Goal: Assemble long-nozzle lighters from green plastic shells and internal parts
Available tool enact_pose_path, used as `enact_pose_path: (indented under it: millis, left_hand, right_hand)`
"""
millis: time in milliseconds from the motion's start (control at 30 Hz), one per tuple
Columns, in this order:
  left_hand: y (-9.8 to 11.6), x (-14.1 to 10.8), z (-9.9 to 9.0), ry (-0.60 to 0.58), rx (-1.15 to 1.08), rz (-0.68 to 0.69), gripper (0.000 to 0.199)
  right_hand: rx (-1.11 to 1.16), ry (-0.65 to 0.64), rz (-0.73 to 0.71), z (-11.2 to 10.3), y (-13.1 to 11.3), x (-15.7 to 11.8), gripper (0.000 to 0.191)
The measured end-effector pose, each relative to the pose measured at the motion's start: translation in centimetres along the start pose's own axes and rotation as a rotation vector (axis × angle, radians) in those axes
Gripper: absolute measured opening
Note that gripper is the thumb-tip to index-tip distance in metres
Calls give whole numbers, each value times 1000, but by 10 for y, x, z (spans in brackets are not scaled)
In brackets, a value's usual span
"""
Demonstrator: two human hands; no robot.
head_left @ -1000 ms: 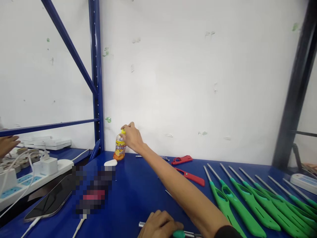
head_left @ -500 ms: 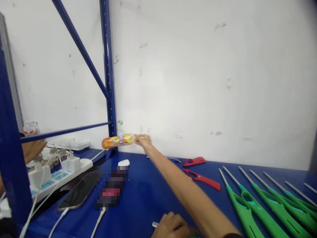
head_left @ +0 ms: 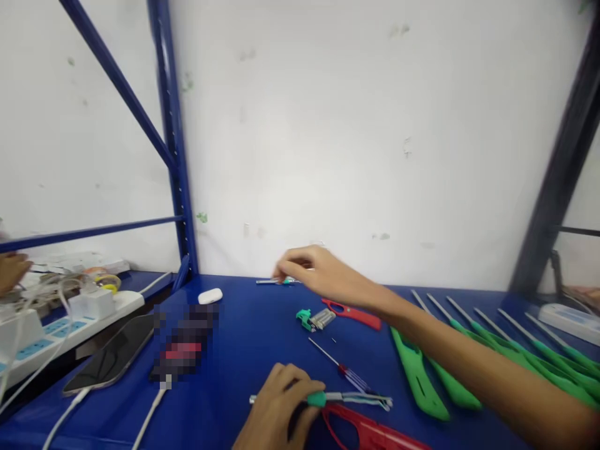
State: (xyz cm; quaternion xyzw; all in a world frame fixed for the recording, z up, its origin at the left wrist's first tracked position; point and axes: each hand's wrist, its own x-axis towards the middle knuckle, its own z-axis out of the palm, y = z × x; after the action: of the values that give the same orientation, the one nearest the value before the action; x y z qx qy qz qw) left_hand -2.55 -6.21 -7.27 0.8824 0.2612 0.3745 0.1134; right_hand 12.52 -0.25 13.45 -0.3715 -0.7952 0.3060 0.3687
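My left hand (head_left: 284, 403), at the front, is closed around a lighter's metal tube (head_left: 334, 396) with a green collar and loose wires trailing right. Just beyond it lies a red lighter shell (head_left: 375, 432). At the back, near the wall, my right hand (head_left: 307, 269) hangs with curled fingers over another thin metal tube (head_left: 265, 282) with a green part. Its fingertips look close to that tube; blur hides whether they grip it. Between the hands are a screwdriver (head_left: 351, 375), a small green part (head_left: 305, 319), a clear-and-silver piece (head_left: 323, 318) and a second red shell (head_left: 359, 315).
Several green lighters (head_left: 417, 375) lie along the right. To the left are a black phone (head_left: 115, 353), a pixelated device with a cable, a white case (head_left: 210, 296) and a power strip (head_left: 126, 306). Blue rack posts (head_left: 171, 137) stand at the left. Another person's hand (head_left: 12, 272) shows at far left.
My right hand no longer holds the orange-and-yellow bottle-like thing. It now hovers by the back tube. The view has turned right, showing more of my left hand and the tube in it.
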Motion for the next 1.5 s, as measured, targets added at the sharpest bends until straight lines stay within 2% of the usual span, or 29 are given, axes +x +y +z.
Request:
enact_pose_path:
  millis: [67, 100, 167, 200, 267, 333, 433, 533, 667, 767, 867, 900, 1000, 1200, 1433, 1500]
  left_hand:
    - [3, -1, -3, -34, -61, -54, 33]
    - [5, 0, -5, -41, -75, -94, 34]
    - [10, 1, -8, -41, -77, -120, 38]
    - [13, 3, -9, -39, -80, -124, 37]
    - [17, 4, -11, -36, -85, -116, 36]
    - [19, 6, -11, -23, -83, -115, 37]
    - [18, 5, -12, -5, -83, -117, 36]
    - [14, 3, -13, -14, -101, -109, 34]
    - [14, 3, -16, -14, -124, -121, 31]
    - [19, 7, -18, 16, -131, -100, 30]
    - [22, 12, -19, 39, -158, -73, 29]
    - [22, 12, -20, 41, -166, -67, 29]
    - [20, 12, -19, 40, -165, -65, 30]
    - [22, 9, -21, 55, -121, -48, 38]
    - [22, 10, -24, -44, -93, -47, 51]
    - [23, 10, -25, -67, -97, -57, 51]
  right_hand:
    - [-86, 126, 12, -23, 9, -75, 25]
    - [-246, 262, -13, -29, 16, -113, 22]
    - [-521, 481, 42, -30, 32, -184, 18]
    - [-596, 551, 66, -25, 41, -214, 17]
    - [-679, 597, 92, -9, 56, -259, 14]
    - [-757, 597, 61, 13, 66, -282, 16]
    - [-813, 539, 27, 41, 75, -284, 19]
    - [-762, 491, 52, 54, 83, -277, 10]
    - [-693, 513, 91, 51, 94, -278, 9]
    - [-692, 579, 135, 44, 94, -278, 21]
    - [-670, 566, 166, 38, 90, -266, 36]
    - [-652, 534, 160, 36, 89, -261, 35]
    - [-576, 470, 117, 33, 87, -244, 13]
    - [-482, 563, 61, 35, 85, -233, 11]
    - [-447, 565, 95, 41, 87, -242, 46]
    - [-458, 547, 75, 40, 88, -241, 50]
